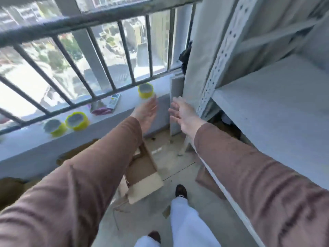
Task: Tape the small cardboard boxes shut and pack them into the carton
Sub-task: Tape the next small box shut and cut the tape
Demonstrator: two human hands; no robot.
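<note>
Head view was smeared with motion, and no writing could be read anywhere. Both arms in brown sleeves stretched forward; the left hand [146,111] and the right hand [181,113] hung in the air, palms facing each other, fingers loose and spread, holding nothing. Below the left arm, an open cardboard carton [142,172] sat on the concrete floor [178,157], flaps out; small boxes could not be made out. On the window ledge [26,148] stood three yellow tape rolls: one far [146,90] just past the left hand, two [76,121] [55,127] side by side further left. A crumpled packet [106,105] lay between them. Railing bars [99,59] ran behind, a grey metal shelf [276,97] stood right.
</note>
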